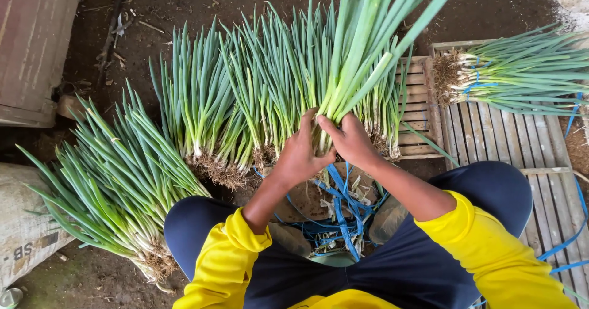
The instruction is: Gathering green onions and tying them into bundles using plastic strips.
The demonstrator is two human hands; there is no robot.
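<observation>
**Both hands clamp a bunch of scallions**

Both hands close round one bunch (353, 57) of scallions near its white base: the left hand (300, 152) grips from the left, the right hand (351, 138) from the right, thumbs close together on top. The bunch is held above the lap, between the knees, its leaves fanning up and away from the person.

By the look of it the bunch is light but floppy; the leaves are soft and would crease or snap if squeezed, so the firmer white stems just above the roots seem the safest place to hold. Damp stems may slide against each other.

Blue straps (343, 214) lie tangled below the hands. Loose scallions lean in a row (202, 113) behind, a pile (116, 186) lies at the left, and a tied bundle (515, 73) rests on a slatted crate (491, 131).

The hands hide the roots of the held bunch, and whether a strap already circles it cannot be told. Its leaf tips run out of view at the top.
</observation>
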